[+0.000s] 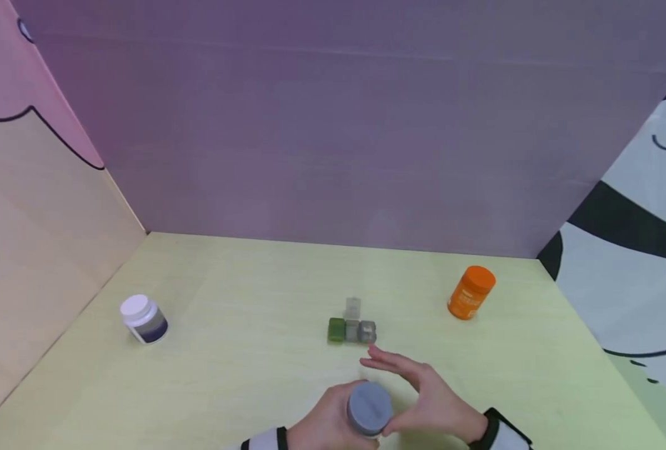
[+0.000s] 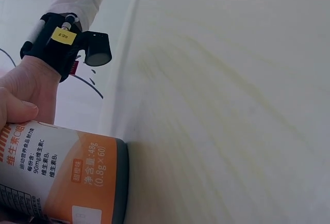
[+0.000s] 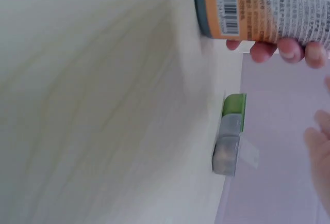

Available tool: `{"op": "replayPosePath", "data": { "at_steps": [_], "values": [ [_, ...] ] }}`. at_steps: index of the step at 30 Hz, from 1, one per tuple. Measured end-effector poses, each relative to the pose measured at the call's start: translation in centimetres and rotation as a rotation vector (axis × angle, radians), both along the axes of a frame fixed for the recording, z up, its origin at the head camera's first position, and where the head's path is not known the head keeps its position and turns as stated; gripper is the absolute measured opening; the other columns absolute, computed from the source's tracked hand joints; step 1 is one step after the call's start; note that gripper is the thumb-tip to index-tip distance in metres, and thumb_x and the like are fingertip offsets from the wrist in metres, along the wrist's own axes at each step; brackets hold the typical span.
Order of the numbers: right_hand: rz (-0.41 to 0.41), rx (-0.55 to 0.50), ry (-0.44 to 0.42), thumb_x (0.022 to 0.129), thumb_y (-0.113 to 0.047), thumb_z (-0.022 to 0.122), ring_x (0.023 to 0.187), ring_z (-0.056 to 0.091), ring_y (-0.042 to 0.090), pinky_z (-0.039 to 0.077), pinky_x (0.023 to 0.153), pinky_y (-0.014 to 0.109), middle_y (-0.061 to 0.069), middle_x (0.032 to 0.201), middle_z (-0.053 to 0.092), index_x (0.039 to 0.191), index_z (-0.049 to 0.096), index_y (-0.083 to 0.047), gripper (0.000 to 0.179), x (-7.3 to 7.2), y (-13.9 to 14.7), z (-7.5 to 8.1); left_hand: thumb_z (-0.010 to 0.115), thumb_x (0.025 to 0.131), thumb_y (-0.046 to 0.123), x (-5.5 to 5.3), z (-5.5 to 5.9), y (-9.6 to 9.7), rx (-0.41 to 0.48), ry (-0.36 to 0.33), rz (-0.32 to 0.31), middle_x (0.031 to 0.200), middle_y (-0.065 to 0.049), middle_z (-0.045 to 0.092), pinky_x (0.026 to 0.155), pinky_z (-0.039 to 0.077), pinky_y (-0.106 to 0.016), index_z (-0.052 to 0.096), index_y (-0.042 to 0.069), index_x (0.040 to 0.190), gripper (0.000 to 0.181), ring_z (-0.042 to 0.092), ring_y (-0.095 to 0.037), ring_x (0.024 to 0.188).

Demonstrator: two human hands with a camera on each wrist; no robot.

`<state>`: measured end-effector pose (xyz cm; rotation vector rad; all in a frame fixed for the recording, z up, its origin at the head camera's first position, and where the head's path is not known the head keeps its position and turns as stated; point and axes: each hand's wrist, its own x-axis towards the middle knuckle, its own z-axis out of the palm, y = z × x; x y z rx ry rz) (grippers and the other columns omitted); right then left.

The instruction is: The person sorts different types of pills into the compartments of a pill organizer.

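Note:
My left hand (image 1: 330,415) grips a supplement bottle (image 2: 62,177) upright by its side, low over the near part of the table. The bottle has a grey lid (image 1: 370,407), an orange and white label and a dark base; the right wrist view shows left fingertips (image 3: 290,51) curled against its label. Beside it is my right hand (image 1: 431,400), fingers spread and lightly bent, the thumb near the lid's right edge. Just beyond the hands sits a small pill box with a green compartment (image 1: 336,329) and greyish clear ones (image 3: 226,154); one clear lid (image 1: 352,307) stands out behind.
An orange bottle (image 1: 471,292) stands at the back right of the pale table (image 1: 243,275). At the left is a white bottle (image 1: 144,319) with a dark-banded label. A purple back wall (image 1: 333,125) and printed side panels (image 1: 648,219) border the table.

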<state>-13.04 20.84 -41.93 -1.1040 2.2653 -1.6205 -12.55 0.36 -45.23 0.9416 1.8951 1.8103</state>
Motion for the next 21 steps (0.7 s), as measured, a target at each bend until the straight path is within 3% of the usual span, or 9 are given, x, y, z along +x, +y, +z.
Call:
{"op": "replayPosePath", "data": {
  "at_steps": [6, 10, 14, 21],
  "values": [
    [0.049, -0.075, -0.068, 0.068, -0.003, 0.076, 0.124, 0.042, 0.022, 0.031, 0.101, 0.025, 0.012, 0.122, 0.057, 0.121, 0.057, -0.006, 0.056, 0.1, 0.6, 0.0, 0.073, 0.066, 0.001, -0.1, 0.2, 0.0, -0.010, -0.016, -0.032, 0.102, 0.006, 0.062, 0.083, 0.043, -0.024, 0.052, 0.010, 0.124, 0.063, 0.055, -0.005, 0.094],
    [0.089, -0.025, -0.061, 0.068, -0.016, 0.078, 0.124, 0.043, 0.022, 0.031, 0.100, 0.027, 0.010, 0.127, 0.053, 0.127, 0.052, -0.008, 0.065, 0.3, 0.4, 0.1, 0.073, 0.066, 0.002, 0.1, 0.2, 0.0, -0.014, -0.042, -0.022, 0.107, 0.003, 0.062, 0.085, 0.042, -0.024, 0.052, 0.012, 0.125, 0.064, 0.054, -0.006, 0.097],
    [0.120, 0.036, -0.042, 0.068, -0.028, 0.078, 0.127, 0.038, 0.023, 0.031, 0.102, 0.031, 0.007, 0.132, 0.050, 0.134, 0.044, -0.010, 0.076, 0.4, -0.3, 0.2, 0.073, 0.064, 0.001, 0.2, 0.2, 0.0, -0.033, -0.028, 0.015, 0.101, 0.007, 0.063, 0.084, 0.043, -0.023, 0.057, 0.009, 0.118, 0.057, 0.055, -0.004, 0.093],
    [0.135, 0.083, -0.040, 0.069, -0.020, 0.079, 0.128, 0.036, 0.022, 0.027, 0.104, 0.029, 0.007, 0.138, 0.042, 0.141, 0.031, -0.011, 0.087, 0.4, -1.4, 0.2, 0.075, 0.068, 0.006, 0.1, 0.0, 0.0, 0.028, -0.012, -0.022, 0.105, 0.002, 0.064, 0.086, 0.043, -0.024, 0.057, 0.007, 0.119, 0.054, 0.057, -0.006, 0.096]
  ]
}}
